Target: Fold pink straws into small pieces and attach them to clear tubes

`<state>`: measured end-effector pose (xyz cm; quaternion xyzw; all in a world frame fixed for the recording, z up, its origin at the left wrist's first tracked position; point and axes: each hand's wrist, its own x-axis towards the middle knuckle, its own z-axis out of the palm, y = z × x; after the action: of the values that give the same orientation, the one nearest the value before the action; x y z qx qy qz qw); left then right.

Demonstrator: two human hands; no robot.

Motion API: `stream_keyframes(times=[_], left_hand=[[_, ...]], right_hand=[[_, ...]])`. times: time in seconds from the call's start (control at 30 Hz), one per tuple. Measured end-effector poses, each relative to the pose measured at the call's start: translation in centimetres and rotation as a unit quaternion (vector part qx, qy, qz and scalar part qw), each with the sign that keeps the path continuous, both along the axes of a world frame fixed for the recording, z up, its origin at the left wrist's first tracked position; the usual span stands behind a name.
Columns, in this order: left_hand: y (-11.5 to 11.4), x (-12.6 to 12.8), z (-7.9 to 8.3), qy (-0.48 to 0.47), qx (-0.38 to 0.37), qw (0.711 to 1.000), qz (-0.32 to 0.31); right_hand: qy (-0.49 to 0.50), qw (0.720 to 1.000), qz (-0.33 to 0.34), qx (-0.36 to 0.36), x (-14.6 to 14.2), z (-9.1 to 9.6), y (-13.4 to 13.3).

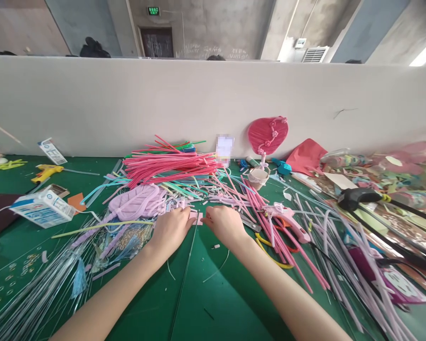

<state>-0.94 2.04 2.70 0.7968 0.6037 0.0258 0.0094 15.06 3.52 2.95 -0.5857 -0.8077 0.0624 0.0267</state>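
Observation:
In the head view, my left hand and my right hand are close together at the middle of the table, both with curled fingers. A small flat pink piece shows between them, pinched at its left edge by my left thumb and fingers. My right fingertips are closed at its right side; what they hold is hidden. Short pale pink cut bits lie just beyond my hands. Left of my left hand is a lilac leaf-shaped piece of fuzzy stems. A pink glue gun and scissors with yellow handles lie to the right.
A big bundle of pink fuzzy stems lies behind my hands. A pink round fan stands in a small pot. Thin wires spread at left, near a milk carton and yellow glue gun. A white partition borders the table.

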Motion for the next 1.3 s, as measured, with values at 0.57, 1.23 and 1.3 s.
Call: stream_keyframes(times=[0.57,1.23,1.3], left_hand=[[0.9,-3.2,-2.4,0.026,-0.010,0.997,0.066],[2.2,-3.6,-2.8,0.027,0.029,0.991,0.125],[2.1,-3.5,-2.7,0.023,0.031,0.993,0.111]], right_hand=[[0.134,0.988,0.064,-0.034,-1.3,-3.7,4.0],[0.013,0.999,0.020,0.028,-2.9,-3.3,3.6],[0.003,0.999,0.020,0.040,-2.9,-2.9,3.6]])
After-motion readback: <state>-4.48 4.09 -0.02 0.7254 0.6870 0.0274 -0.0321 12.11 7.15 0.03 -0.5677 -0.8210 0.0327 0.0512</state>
